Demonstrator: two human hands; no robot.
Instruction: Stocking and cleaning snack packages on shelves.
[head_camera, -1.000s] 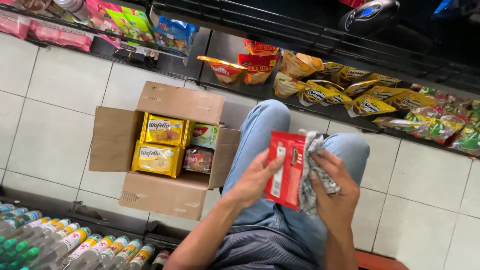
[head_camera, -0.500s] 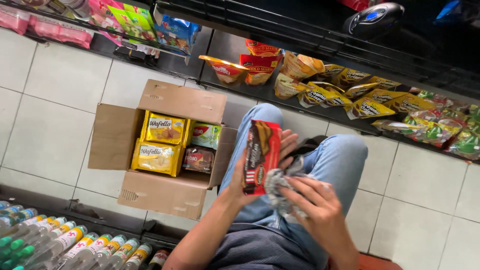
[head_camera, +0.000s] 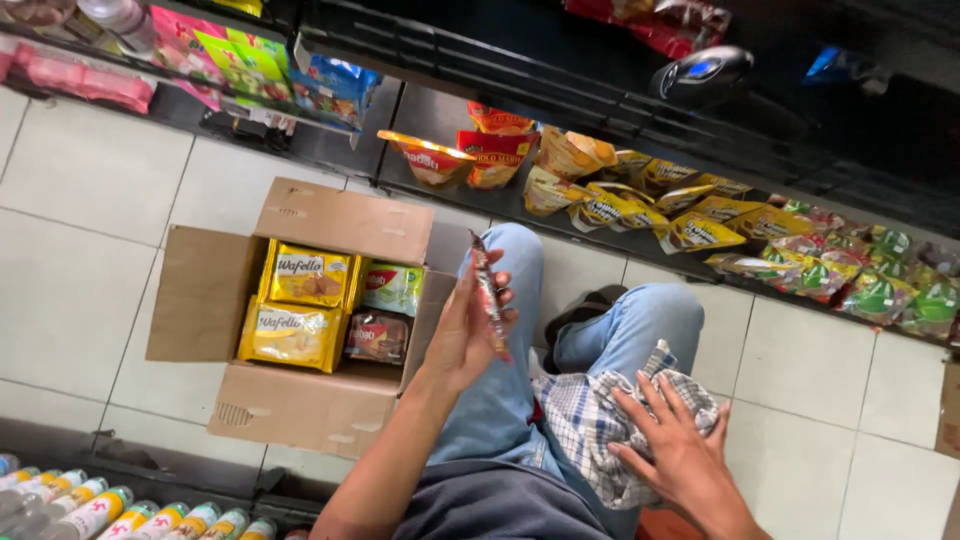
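My left hand holds a flat red and brown snack packet edge-on above my left knee, beside the open cardboard box. In the box lie yellow wafer packs, a green and white pack and a brown one. My right hand presses flat on a checked grey cloth that lies on my right thigh. I wear blue jeans and crouch on a white tiled floor.
A low black shelf ahead carries orange, yellow and green snack bags. More bright packets fill the shelf at top left. Bottles with coloured caps line the bottom left corner. A dark sandal shows between my knees.
My left hand has taken the red packet alone and turned it edge-on toward the box. My right hand let go of it and lowered the cloth onto my thigh.
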